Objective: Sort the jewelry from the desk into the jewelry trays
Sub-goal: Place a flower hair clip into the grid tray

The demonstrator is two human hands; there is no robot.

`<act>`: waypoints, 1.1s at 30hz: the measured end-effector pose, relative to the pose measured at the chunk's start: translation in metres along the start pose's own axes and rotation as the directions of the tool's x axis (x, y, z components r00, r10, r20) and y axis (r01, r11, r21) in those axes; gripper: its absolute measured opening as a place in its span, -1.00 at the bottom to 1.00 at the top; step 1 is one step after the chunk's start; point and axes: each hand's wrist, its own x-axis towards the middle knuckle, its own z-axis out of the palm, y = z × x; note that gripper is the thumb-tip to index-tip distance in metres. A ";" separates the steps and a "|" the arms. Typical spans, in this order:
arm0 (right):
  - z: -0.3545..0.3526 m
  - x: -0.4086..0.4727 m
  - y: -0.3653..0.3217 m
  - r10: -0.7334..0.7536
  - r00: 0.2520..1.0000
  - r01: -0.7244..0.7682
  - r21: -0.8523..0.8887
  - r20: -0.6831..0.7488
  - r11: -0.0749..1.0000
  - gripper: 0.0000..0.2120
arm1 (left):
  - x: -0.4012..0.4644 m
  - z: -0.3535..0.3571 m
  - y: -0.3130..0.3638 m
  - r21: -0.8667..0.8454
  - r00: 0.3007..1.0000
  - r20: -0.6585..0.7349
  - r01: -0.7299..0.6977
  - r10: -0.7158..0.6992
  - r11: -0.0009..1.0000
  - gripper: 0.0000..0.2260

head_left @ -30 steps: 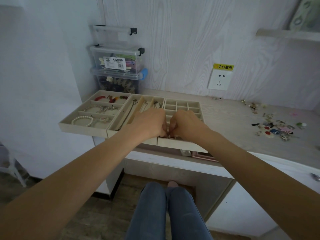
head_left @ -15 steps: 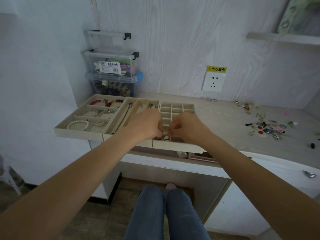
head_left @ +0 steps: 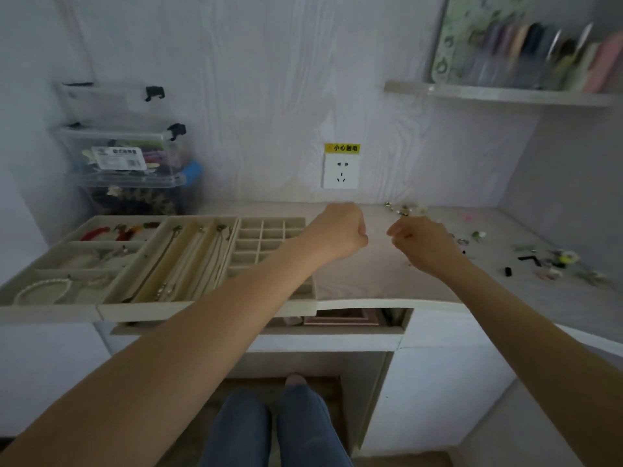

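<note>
Trays: three, side by side at tabletop left edge. Bracelets fill the left tray, chains the middle; visible grid cells at right look empty.

Jewelry: many small pieces loose on the tabletop, right side, unsorted. Task judged partly done.

Left hand: fisted, contents not visible. Right hand: loosely curled, nothing seen gripped.

Change: half a second ago both hands met over the grid tray; now they are apart, shifted right toward the loose pieces.
</note>
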 end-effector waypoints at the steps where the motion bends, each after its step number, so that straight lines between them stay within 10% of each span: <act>1: -0.002 0.003 0.013 0.037 0.999 -0.037 -0.010 -0.013 0.999 -0.74 | 0.011 0.007 0.006 -0.013 0.999 0.036 -0.016 0.016 1.000 -0.80; 8: -0.008 0.018 0.079 0.153 0.987 -0.145 -0.148 0.040 0.978 -0.65 | 0.068 0.059 0.036 0.079 0.958 0.278 -0.091 0.066 0.993 -0.65; 20: -0.007 0.037 0.100 0.107 0.985 -0.087 -0.149 0.133 0.985 -0.80 | 0.120 0.109 0.035 0.240 0.975 0.220 -0.096 0.042 0.966 -0.64; 33: -0.017 0.045 0.123 0.255 0.926 -0.185 0.253 -0.280 0.950 -0.75 | 0.125 0.108 0.041 0.068 0.988 0.058 -0.148 0.144 0.987 -0.79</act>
